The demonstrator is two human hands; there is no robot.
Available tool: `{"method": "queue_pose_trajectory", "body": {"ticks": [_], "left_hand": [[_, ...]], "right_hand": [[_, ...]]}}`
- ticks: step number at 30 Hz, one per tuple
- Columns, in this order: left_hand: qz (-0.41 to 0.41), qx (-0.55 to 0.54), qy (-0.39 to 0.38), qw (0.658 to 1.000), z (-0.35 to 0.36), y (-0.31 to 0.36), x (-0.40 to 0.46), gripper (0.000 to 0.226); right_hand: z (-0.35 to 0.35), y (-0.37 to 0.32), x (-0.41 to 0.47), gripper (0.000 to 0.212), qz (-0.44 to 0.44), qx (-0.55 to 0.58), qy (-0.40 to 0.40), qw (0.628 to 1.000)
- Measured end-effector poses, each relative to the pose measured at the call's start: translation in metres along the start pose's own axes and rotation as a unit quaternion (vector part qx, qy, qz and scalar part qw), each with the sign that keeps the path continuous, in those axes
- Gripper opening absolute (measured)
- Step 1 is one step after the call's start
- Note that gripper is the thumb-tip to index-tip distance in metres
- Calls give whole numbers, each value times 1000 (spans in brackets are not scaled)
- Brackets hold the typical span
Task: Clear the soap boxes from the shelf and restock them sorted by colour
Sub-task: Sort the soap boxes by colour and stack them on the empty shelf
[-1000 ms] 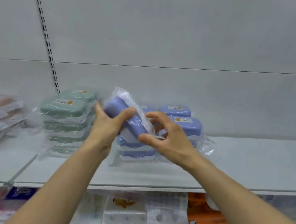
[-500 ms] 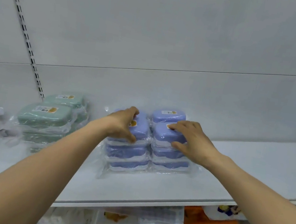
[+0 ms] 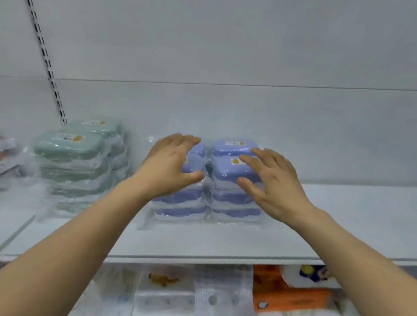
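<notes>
Head view: we reach over the blue soap boxes [image 3: 237,173], stacked in wrapped piles on the white shelf [image 3: 356,216]. Our left hand [image 3: 171,163] hides the left pile's top; our right hand [image 3: 271,184] spreads above the right pile. Both hands have loose, straight fingers, gripping nothing. Green soap boxes [image 3: 72,147] sit left; labels are too blurred to read.

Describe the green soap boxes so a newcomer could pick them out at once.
Find the white shelf below the pale back wall, and the slotted upright at its left. The green soap boxes sit stacked in clear wrap just right of that upright's foot. They are mint green, unlike the blue soap boxes to their right.
</notes>
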State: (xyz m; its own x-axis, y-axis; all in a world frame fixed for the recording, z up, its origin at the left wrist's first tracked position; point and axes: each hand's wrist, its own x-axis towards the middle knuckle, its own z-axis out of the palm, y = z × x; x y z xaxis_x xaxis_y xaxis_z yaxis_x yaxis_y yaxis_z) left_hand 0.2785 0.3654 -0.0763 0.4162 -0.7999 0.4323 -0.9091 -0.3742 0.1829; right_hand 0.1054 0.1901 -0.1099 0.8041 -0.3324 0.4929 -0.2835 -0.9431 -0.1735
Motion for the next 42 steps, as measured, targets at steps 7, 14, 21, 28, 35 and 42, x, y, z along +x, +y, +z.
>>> {"method": "queue_pose_trajectory", "body": {"ticks": [7,14,21,28,35,42], "left_hand": [[26,-110,122,986,52,81,-106,61],[-68,-215,-58,973,166,149,-233,58],[-246,-299,-264,883,287,166,-346,51],[-311,-297,-349,833,382,156,-379,50],[-203,-235,-374,874,479,145,-354,55],[-56,-86,-425,899,564,152,-337,84]], "right_hand": [[-11,7,-113,41,-57,52,124,989],[41,54,-270,37,15,134,-29,990],[142,82,-406,56,132,137,-340,921],[254,79,-482,71,173,76,-494,849],[332,83,-525,80,229,3,-480,847],[364,80,-539,76,226,-126,-447,856]]}}
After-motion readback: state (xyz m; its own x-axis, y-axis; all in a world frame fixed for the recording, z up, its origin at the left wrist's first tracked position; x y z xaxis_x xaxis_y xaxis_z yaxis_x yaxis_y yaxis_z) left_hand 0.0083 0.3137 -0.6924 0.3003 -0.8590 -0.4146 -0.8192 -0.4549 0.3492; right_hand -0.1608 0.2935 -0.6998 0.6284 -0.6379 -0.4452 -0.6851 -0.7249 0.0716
